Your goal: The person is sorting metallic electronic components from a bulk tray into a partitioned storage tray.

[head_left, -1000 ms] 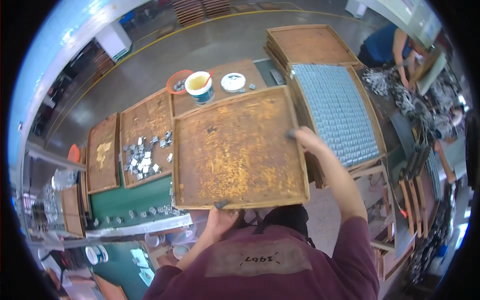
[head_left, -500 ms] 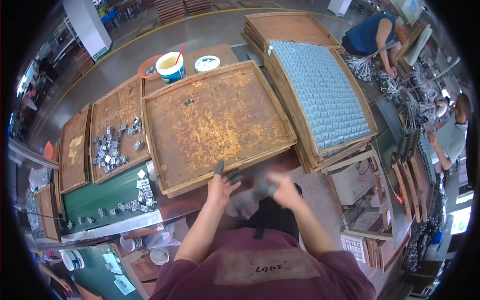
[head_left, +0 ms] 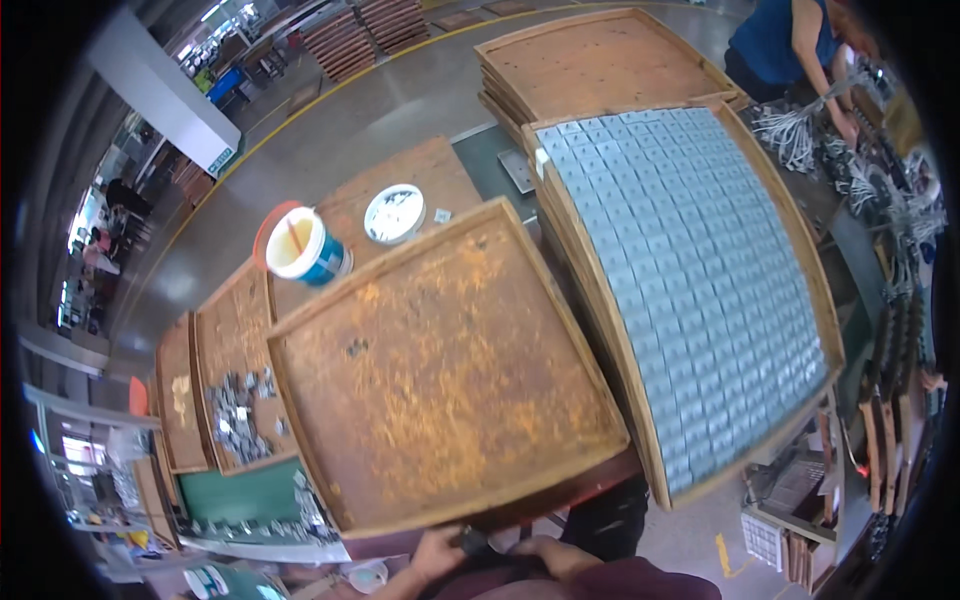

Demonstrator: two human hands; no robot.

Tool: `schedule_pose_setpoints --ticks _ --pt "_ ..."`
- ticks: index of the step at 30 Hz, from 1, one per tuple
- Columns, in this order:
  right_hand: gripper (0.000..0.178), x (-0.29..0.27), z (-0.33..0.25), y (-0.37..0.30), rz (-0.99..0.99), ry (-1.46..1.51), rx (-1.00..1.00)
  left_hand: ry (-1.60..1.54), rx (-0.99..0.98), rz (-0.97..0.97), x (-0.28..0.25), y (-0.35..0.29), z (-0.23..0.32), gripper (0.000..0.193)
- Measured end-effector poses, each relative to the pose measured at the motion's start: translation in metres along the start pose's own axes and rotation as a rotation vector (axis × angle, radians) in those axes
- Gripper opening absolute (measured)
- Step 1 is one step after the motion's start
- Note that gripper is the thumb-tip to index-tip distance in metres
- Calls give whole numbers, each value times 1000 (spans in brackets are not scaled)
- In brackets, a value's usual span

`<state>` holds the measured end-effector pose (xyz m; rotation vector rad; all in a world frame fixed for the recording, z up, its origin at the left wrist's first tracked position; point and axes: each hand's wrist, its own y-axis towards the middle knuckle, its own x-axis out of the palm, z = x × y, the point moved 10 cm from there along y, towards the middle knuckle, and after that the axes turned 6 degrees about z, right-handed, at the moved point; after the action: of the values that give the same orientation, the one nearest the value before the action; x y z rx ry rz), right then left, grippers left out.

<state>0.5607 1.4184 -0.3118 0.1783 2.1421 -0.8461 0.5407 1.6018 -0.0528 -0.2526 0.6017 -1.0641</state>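
Observation:
A large shallow wooden tray (head_left: 470,380), its worn bottom bare, lies tilted across the bench in front of me. Below its near edge are both of my hands, close to my body. My left hand (head_left: 440,553) has dark coverings on its fingers, and these are bunched close together and partly hidden. My right hand (head_left: 552,552) is beside it, its fingers pointing inward and mostly out of sight. Whether either hand holds anything does not show. To the right, a stacked tray full of small pale-blue square pieces (head_left: 690,290) is set in tight rows.
A white-and-blue bucket (head_left: 325,262) and a round white tub (head_left: 395,214) stand behind the tray. Loose metal parts (head_left: 238,415) fill a smaller tray on the left; others line the green bench top (head_left: 240,492). At upper right a person (head_left: 785,45) handles bundled wires.
My view has swung, so the trays appear larger and lower. Both hands, earlier raised with the left fingers spread before the tray, are now drawn together near my body at the lower edge.

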Motion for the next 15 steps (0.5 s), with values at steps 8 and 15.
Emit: schedule_pose_setpoints --ticks 8,15 --pt "62 -52 55 9 242 261 193 248 45 -124 6 16 26 22" --pt "62 -149 57 86 396 289 152 262 21 101 0 5 10 26"
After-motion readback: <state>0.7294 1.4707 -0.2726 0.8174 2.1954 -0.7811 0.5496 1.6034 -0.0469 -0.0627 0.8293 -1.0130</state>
